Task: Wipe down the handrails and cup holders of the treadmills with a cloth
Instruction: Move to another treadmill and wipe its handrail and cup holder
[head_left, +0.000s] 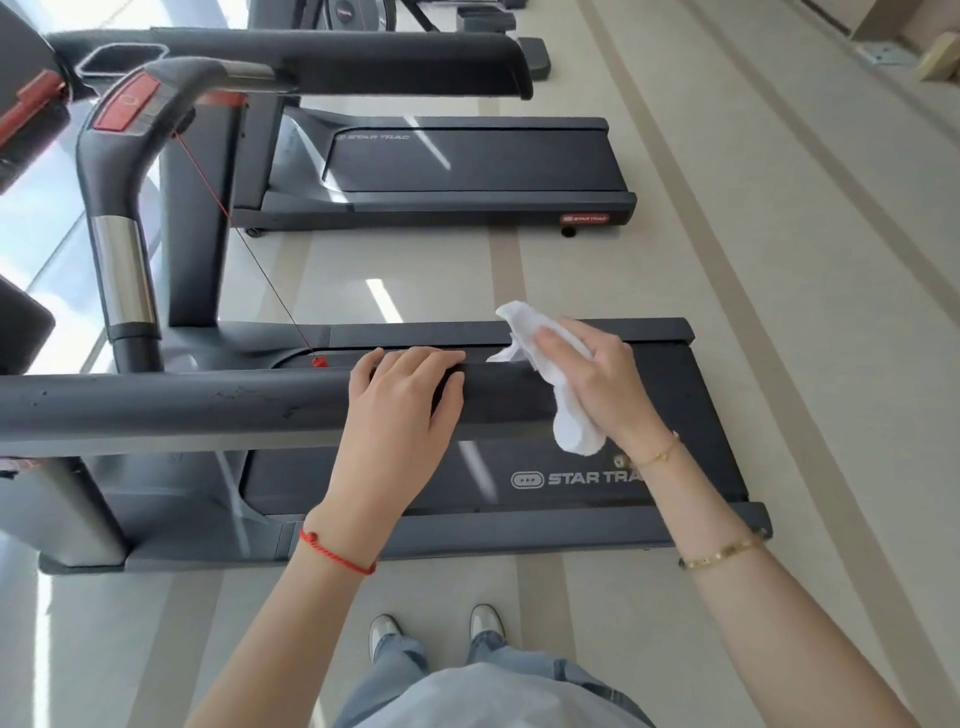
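At the far left a curved front handlebar (117, 208) rises with a red stop button (126, 108) near its top, and a thin red safety cord (249, 244) runs down from it to a clip (319, 361) hanging just above the near rail. Behind the handlebar sits an open cup holder (122, 62) on the next treadmill (457, 171); it looks untouched, though that is only a judgement.

The near handrail (182, 405) crosses the view from the left edge toward the middle, its dark coating scuffed in spots. The left hand (402, 410) lies over its top with the fingers curled down the far side and the thumb on the near side, gripping the rail, probably to steady the body and mark where the wiping reaches.

Just to the right, at the rail's free end, the right hand (597, 379) presses a bunched white cloth (563, 410) against the rail, fingers folded over the wad so it stays under the palm. The cloth drapes over the end cap, one corner sticking up, the rest hanging below. Beneath both hands lies the running belt (571, 478).
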